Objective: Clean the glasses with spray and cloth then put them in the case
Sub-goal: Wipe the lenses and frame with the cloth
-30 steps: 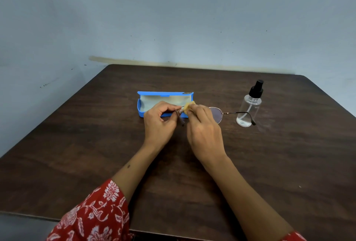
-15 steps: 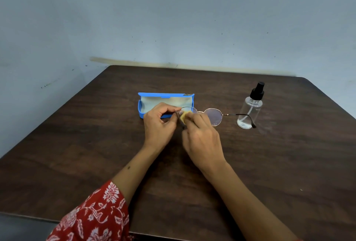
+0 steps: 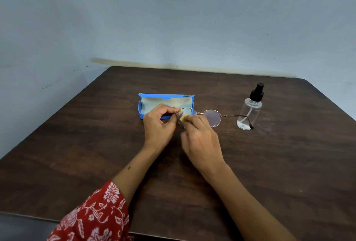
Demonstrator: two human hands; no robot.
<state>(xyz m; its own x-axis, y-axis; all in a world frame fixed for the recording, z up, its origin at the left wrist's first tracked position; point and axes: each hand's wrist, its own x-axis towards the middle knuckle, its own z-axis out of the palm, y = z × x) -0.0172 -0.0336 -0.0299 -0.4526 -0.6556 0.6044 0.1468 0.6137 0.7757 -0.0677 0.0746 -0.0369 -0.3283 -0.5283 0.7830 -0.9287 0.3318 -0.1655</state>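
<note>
Two hands meet over the middle of a dark wooden table (image 3: 289, 163), both busy with a pair of thin, round-lensed glasses (image 3: 213, 118). The left hand (image 3: 159, 125) is curled, its thumb and fingertips pinching the frame at the left hinge, where the dark temple arm angles down toward the person between the two hands. The right hand (image 3: 200, 140) is closed as well, its fingers pinching a small yellow cloth (image 3: 183, 117) against the left lens; only a scrap of the cloth shows past the fingertips. Part of that lens and the whole right lens stay clear of the hands, and the right temple arm stretches out to the right, its dark curved tip passing in front of the base of a clear spray bottle (image 3: 250, 113). The bottle stands upright with a black pump top, and a little liquid shows at its bottom. Just behind the left hand, a blue case (image 3: 146, 97) lies open with its pale lining facing up, its lid raised at the back. A red floral sleeve (image 3: 96, 215) covers the left forearm near the lower edge.
</note>
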